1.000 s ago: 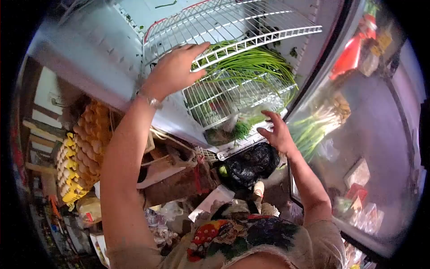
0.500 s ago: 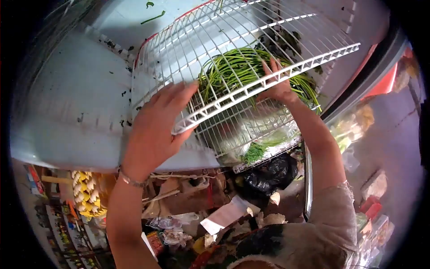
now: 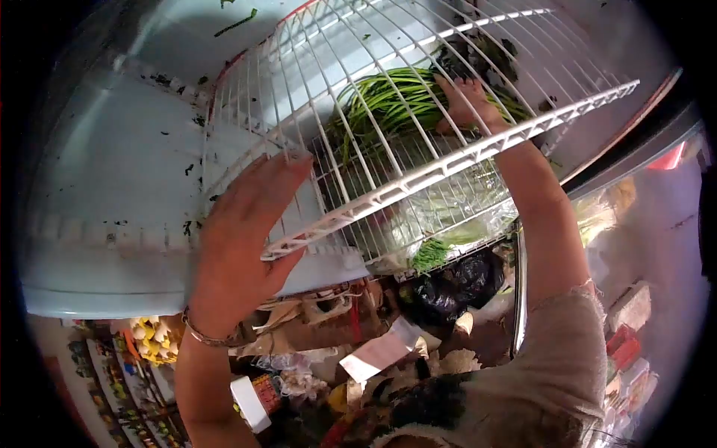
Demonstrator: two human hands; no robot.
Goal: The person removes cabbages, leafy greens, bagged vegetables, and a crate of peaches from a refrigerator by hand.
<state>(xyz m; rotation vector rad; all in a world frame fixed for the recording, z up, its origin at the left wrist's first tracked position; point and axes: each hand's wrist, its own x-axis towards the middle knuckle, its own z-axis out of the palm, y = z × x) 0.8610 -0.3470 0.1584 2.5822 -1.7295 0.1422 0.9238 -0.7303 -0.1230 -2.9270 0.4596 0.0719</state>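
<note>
My left hand grips the front left corner of a tilted white wire shelf inside a fridge, thumb below the rim and fingers above. Beneath that shelf, my right hand reaches in with its fingers apart, against a bundle of long green stalks. Dark wilted leaves lie just behind my right fingers. The stalks rest on a lower wire rack, and under it are clear-bagged vegetables and a tuft of fine green leaves.
A black plastic bag sits below the fridge opening, near a white carton piece. Leaf scraps dot the fridge's inner wall. The open door is at right. Yellow egg trays stand lower left.
My right hand has moved from in front of the fridge to beneath the upper shelf, among the stalks. The shelf's front edge appears nearer and more tilted, with my left hand still on it.
</note>
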